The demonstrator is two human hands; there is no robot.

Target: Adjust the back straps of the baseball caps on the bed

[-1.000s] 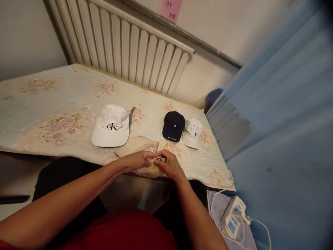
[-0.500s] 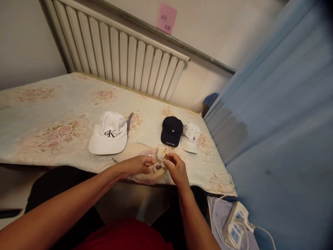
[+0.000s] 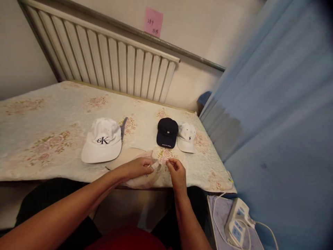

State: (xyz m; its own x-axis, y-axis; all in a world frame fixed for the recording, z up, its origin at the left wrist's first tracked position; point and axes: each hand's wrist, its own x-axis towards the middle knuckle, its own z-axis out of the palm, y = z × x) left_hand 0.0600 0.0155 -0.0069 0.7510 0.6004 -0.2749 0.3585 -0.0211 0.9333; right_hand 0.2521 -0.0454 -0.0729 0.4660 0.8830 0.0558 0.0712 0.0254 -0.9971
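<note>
A pale beige cap lies upturned at the near edge of the bed, its brim pointing left. My left hand is closed on the cap's back strap, thumb on top. Just right of the cap, my right hand is raised with thumb and forefinger pinched together; whatever may be between them is too small to tell. A white cap with black "CK" lettering rests left of the beige one. Beyond my right hand sit a dark navy cap and a smaller white cap, side by side.
The bed has a flowered cover. A radiator stands along the wall under a pink note. A blue curtain hangs on the right, above a power strip with white cables on a small stand.
My right hand has come away from the strap towards the right, while my left hand keeps hold of it. The label seen on the strap has turned out of sight. The view has shifted slightly.
</note>
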